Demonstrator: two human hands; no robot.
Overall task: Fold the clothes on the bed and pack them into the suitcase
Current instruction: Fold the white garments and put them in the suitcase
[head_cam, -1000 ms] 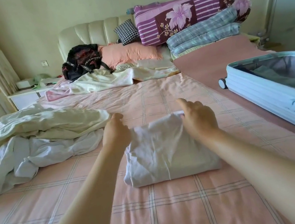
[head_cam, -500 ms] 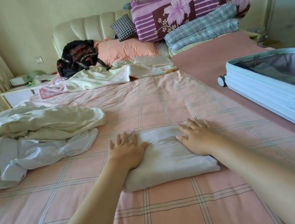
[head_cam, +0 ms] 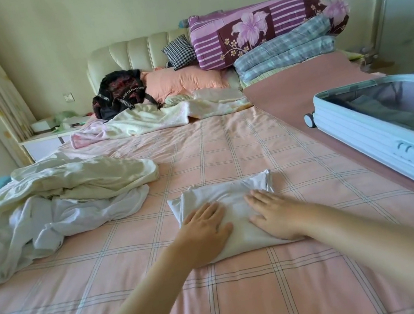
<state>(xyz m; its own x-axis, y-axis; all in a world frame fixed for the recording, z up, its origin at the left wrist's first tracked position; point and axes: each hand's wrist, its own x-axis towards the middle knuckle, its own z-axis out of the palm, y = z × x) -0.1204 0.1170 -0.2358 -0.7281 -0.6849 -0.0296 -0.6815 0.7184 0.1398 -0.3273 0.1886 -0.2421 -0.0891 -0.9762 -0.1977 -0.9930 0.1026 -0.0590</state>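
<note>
Near the middle of the bed a folded white garment lies as a compact rectangle. Both hands rest flat on its near half, the left hand toward the bundle's 8 o'clock and the right hand toward its 4 o'clock. Fingers are straight and slightly spread. Neither hand grips anything; they only press the cloth down. The open suitcase lies at 3 o'clock from the bundle, well apart from it, on a mauve strip along the bed's right side, with some dark items inside.

Trouble seems likeliest at the lift. The fabric looks thin and slack, and a loose flap pokes out at the bundle's 10 o'clock corner. If the hands scoop only from the near edge, the far layers may sag and the fold may open on the way across. The suitcase wall stands higher than the sheet, so a low carry could snag the bundle on the rim.

Room is generous. Bare checked sheet runs from the bundle toward the suitcase, and out to 12 o'clock as far as a rumpled blanket. A heap of unfolded clothes sits at 9 to 10 o'clock, near the bundle but not touching it, so a sweep to the right meets nothing.
</note>
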